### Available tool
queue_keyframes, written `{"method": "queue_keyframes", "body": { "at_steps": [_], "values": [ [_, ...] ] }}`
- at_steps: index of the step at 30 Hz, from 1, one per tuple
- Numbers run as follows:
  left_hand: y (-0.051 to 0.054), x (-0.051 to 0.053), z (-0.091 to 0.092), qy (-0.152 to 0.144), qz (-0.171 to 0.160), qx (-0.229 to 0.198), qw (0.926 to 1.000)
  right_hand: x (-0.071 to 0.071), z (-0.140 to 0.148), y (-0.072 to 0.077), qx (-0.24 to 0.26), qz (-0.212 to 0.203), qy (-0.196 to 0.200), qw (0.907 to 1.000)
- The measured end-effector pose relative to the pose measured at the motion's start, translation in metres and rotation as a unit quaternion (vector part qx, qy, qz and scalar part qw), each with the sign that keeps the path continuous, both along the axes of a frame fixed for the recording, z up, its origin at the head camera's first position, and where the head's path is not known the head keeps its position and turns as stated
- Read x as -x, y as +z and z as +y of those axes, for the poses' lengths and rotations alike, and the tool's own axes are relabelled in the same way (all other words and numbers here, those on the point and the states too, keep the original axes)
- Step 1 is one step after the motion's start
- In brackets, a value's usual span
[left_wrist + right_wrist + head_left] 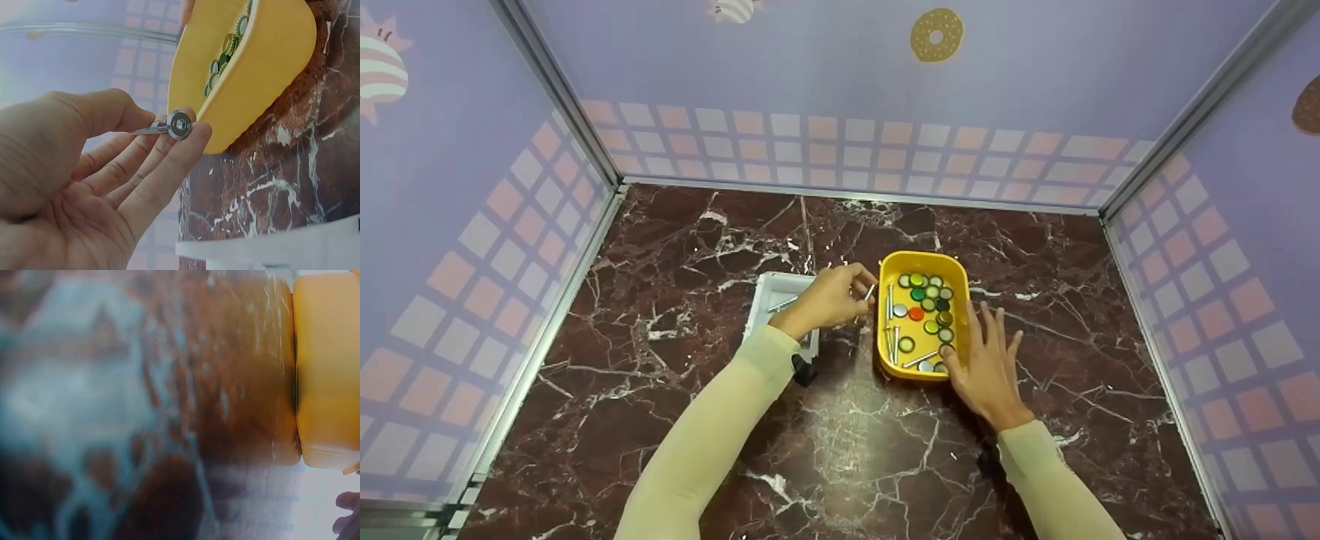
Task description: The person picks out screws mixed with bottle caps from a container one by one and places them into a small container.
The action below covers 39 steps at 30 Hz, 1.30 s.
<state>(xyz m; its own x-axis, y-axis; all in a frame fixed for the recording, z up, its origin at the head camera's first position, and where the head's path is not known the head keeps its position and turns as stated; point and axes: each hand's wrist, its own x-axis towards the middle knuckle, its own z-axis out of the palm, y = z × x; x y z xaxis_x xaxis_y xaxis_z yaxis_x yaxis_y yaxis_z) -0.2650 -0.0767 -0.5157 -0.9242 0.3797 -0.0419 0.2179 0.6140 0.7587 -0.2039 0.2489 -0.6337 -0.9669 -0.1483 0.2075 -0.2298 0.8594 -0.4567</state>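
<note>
My left hand (pixel 834 298) pinches a metal bolt (pixel 179 125) between thumb and fingertips, just left of the yellow box (pixel 924 259). In the left wrist view the bolt's round socket head faces the camera. My right hand (pixel 988 367) rests at the box's right side, thumb over the rim and fingers spread straight along the outside. Inside the box lie several bottle caps (pixel 916 313) in green, red, silver and yellow, and several long bolts (pixel 890 301) mostly toward its left side. The right wrist view shows the box's outer wall (pixel 329 371).
A white tray (pixel 765 279) stands left of the yellow box, partly hidden under my left hand and forearm, with a bolt (pixel 782 304) visible in it. Both stand on a dark red marbled tabletop (pixel 840 450). Patterned panels (pixel 840 67) enclose the back and sides.
</note>
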Motion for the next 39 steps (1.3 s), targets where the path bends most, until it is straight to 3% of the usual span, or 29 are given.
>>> {"method": "queue_keyframes", "body": {
  "at_steps": [8, 15, 18, 25, 39],
  "values": [
    [-0.003, -0.004, -0.022, 0.024, -0.04, -0.033, 0.9984, -0.001, 0.0, -0.001, -0.001, -0.005, -0.001, 1.0],
    [-0.002, -0.005, -0.042, 0.054, -0.021, -0.009, 0.9983, 0.0, 0.001, 0.001, -0.001, -0.006, -0.003, 1.0],
    [-0.002, -0.006, -0.05, 0.06, -0.027, -0.019, 0.9977, 0.0, 0.001, 0.001, -0.001, -0.012, -0.002, 0.9999],
    [-0.002, -0.008, -0.067, 0.065, -0.023, -0.02, 0.9974, 0.0, 0.001, 0.003, 0.001, -0.012, -0.003, 0.9999],
    [-0.005, -0.01, -0.092, 0.072, -0.048, -0.012, 0.9962, 0.0, 0.0, 0.001, 0.005, -0.013, 0.0, 0.9999]
  ]
}}
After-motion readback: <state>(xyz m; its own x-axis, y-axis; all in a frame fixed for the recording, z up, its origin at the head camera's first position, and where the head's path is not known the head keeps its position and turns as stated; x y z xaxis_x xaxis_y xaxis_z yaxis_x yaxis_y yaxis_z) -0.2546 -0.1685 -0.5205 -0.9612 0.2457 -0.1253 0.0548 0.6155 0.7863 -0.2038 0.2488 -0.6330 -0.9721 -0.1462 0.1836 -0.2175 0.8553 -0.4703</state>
